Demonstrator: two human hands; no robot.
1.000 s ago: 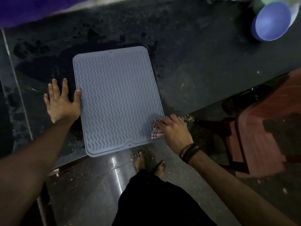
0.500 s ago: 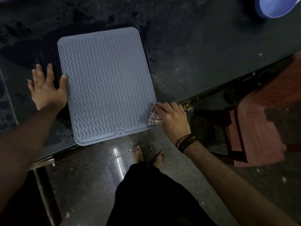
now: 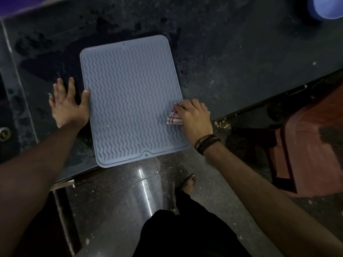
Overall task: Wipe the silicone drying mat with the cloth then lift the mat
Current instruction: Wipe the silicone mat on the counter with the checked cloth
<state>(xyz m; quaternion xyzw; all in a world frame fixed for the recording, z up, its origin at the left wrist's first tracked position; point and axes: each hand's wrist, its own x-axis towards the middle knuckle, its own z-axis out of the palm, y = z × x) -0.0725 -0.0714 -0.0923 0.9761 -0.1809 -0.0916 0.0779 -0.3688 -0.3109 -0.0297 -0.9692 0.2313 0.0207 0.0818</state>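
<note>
Now we see the silicone drying mat (image 3: 130,101) lying flat on the dark bench (image 3: 232,62), with its near edge reaching a little over the front edge of the bench. The mat is pale blue with wavy ridges; we can read no brand, label or writing on it or on anything else. Our left hand (image 3: 67,106) lies flat on the bench with the fingers spread and straight, and its thumb touches the left edge of the mat; it holds nothing. Our right hand (image 3: 194,117) presses the cloth (image 3: 173,116) on the right edge of the mat, fingers bent over it. The cloth is light with dark red lines. Dark bands (image 3: 206,143) are around the right wrist. A blue bowl (image 3: 326,6) stands at the far right corner, and a reddish-brown chair (image 3: 306,154) is beside the bench.
</note>
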